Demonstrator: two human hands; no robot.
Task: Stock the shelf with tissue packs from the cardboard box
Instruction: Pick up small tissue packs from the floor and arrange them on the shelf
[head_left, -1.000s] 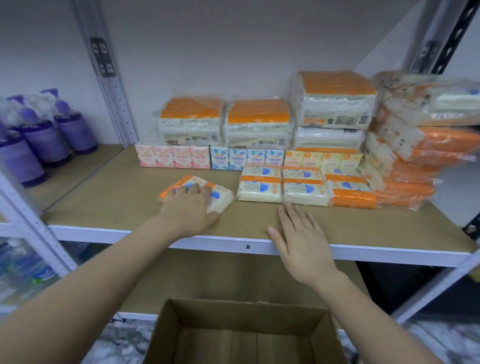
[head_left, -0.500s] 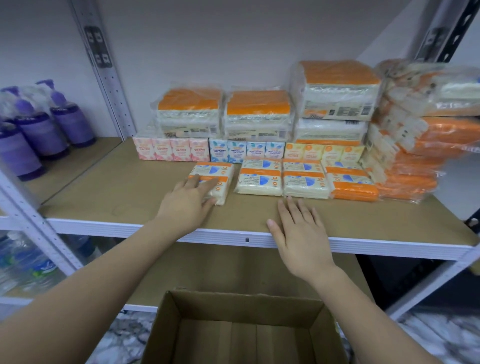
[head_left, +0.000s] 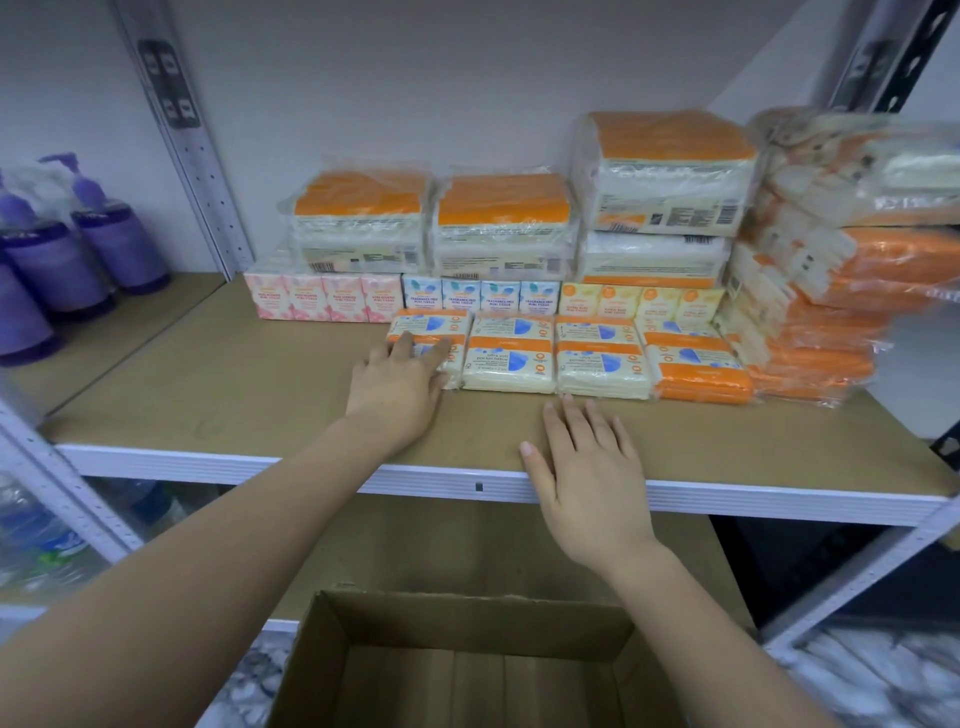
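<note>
My left hand (head_left: 397, 387) rests with straight fingers on a cream, orange and blue pocket tissue pack (head_left: 431, 330), the leftmost in a front row of packs on the brown shelf board (head_left: 234, 395). That pack lies square beside the neighbouring pack (head_left: 509, 356). My right hand (head_left: 587, 475) lies flat and open on the shelf's front edge, holding nothing. Below, the open cardboard box (head_left: 467, 660) shows only a bare cardboard floor.
Small pink, blue and yellow tissue boxes (head_left: 483, 301) line up behind the row, with large orange-topped wrapped packs (head_left: 504, 218) stacked at the back and right. Purple pump bottles (head_left: 78, 249) stand on the left bay. Metal uprights (head_left: 192, 150) flank the shelf.
My left hand has pushed the tissue pack from the shelf's front left back and rightward, turning it into line with the row. My right hand stayed flat on the shelf edge.
</note>
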